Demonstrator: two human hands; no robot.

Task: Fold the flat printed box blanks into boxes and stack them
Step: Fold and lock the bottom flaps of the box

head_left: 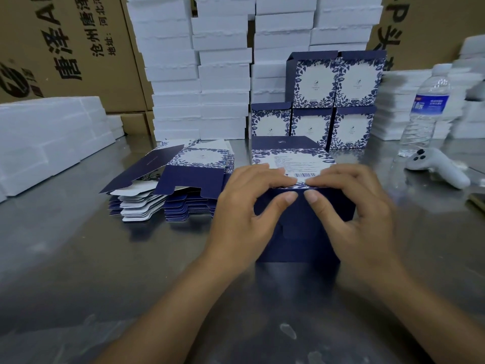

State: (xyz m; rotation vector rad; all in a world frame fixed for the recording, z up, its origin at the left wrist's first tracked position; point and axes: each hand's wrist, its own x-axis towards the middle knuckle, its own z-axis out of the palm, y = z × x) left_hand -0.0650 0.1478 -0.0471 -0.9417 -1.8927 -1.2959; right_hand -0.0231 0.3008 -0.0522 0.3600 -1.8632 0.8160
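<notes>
A dark blue box with a white floral printed top (296, 232) stands on the metal table in front of me. My left hand (244, 208) and my right hand (359, 206) grip its near upper edge, fingers curled over the top panel and thumbs pressed on the blue front flap. A pile of flat printed box blanks (178, 185) lies just left of the box. Behind it, several folded boxes (333, 101) are stacked in two rows.
White foam blocks (199, 69) are stacked tall at the back, with more foam (47, 137) at the left and at the right. Brown cartons (65, 48) stand behind. A water bottle (425, 109) and a white controller (441, 169) sit at the right.
</notes>
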